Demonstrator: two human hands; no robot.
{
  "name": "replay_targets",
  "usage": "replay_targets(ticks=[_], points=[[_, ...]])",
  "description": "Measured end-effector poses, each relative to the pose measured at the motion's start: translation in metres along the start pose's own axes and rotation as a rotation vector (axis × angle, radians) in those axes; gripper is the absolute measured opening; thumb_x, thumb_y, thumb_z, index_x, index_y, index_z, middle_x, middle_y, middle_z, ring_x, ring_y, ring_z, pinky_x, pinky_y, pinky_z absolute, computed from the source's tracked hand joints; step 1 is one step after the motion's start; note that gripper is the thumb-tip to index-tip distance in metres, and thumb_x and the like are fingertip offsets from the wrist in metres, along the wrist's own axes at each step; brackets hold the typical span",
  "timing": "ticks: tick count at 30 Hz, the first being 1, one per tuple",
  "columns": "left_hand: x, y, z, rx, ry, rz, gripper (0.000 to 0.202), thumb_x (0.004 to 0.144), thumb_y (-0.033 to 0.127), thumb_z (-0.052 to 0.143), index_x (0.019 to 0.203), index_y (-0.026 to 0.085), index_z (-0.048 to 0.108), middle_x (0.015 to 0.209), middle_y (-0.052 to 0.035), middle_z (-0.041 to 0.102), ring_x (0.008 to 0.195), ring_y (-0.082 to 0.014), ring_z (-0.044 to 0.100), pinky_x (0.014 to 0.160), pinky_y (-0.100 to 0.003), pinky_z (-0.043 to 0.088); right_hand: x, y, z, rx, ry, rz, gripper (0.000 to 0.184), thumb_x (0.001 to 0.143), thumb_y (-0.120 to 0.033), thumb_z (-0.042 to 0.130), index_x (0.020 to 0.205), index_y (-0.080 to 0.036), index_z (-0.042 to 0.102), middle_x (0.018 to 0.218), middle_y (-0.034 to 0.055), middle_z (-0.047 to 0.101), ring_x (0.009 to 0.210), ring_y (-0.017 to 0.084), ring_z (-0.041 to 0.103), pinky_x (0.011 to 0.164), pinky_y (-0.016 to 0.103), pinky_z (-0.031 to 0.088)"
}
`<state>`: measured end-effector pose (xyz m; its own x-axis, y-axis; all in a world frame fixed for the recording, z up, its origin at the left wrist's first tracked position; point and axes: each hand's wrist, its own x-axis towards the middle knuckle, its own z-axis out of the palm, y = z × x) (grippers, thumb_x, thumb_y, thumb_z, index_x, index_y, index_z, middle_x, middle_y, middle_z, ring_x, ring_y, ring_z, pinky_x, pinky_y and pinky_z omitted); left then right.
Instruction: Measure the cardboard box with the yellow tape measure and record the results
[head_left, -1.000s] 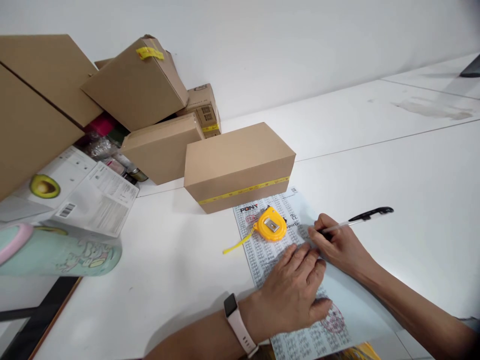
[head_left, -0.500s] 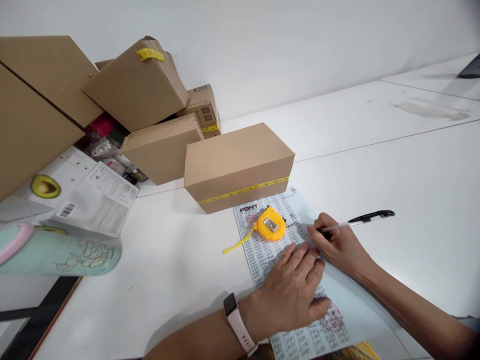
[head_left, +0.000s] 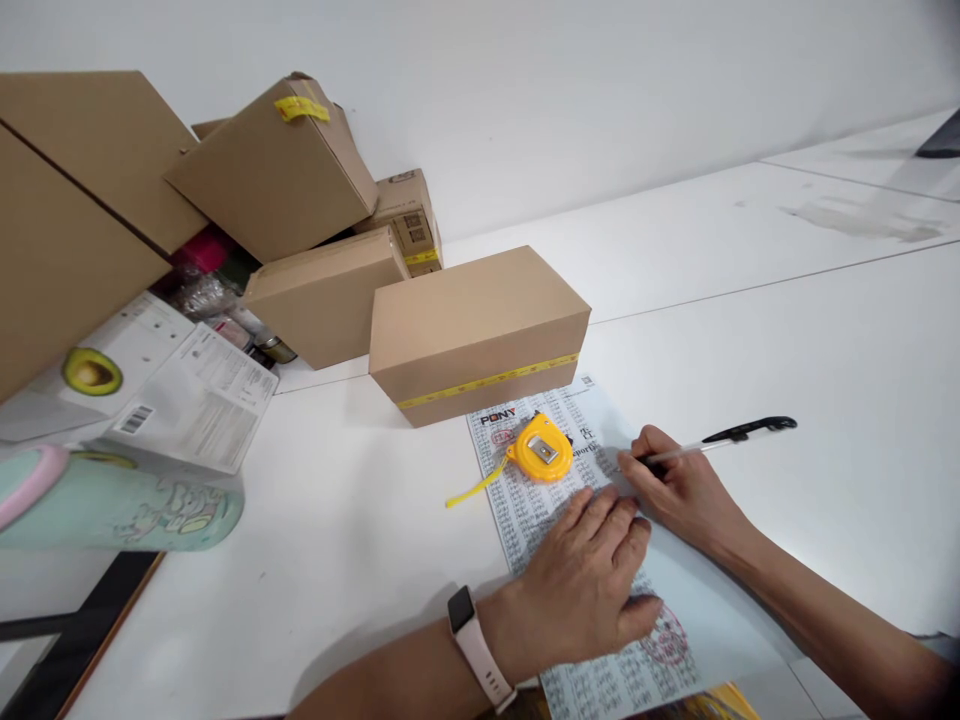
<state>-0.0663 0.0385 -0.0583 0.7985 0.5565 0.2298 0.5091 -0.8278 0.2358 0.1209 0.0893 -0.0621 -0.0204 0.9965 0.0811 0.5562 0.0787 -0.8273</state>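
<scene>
My left hand lies flat on a printed sheet of paper, fingers stretched out, with a pink-banded watch on the wrist. In my right hand is a pen with a black cap end and a clear barrel, gripped between thumb and fingers. Its tip is hidden by my fingers, which rest at the paper's right part. A yellow tape measure with a yellow strap sits on the sheet, just beyond my left fingertips.
A brown carton with yellow tape stands behind the paper. More cartons are piled at the back left. A mint bottle lies at the left before a white box with an avocado picture.
The pen and my right hand have shifted very slightly to the right. My left hand, the paper and the tape measure stay in place.
</scene>
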Motion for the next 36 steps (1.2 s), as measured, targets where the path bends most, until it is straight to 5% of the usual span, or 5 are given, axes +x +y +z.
replay_targets(ticks=[36], points=[[0.0007, 0.0004, -0.0016, 0.015, -0.001, 0.0, 0.059, 0.098, 0.047, 0.045, 0.138, 0.004, 0.046, 0.147, -0.0174, 0.05, 0.143, -0.0296, 0.038, 0.124, -0.043, 0.018, -0.0001, -0.006, -0.003, -0.019, 0.003, 0.013, 0.027, 0.085, -0.035, 0.056, 0.065, -0.025, 0.042, 0.051, -0.005, 0.041, 0.047, 0.011, 0.035, 0.044, 0.027, 0.03]])
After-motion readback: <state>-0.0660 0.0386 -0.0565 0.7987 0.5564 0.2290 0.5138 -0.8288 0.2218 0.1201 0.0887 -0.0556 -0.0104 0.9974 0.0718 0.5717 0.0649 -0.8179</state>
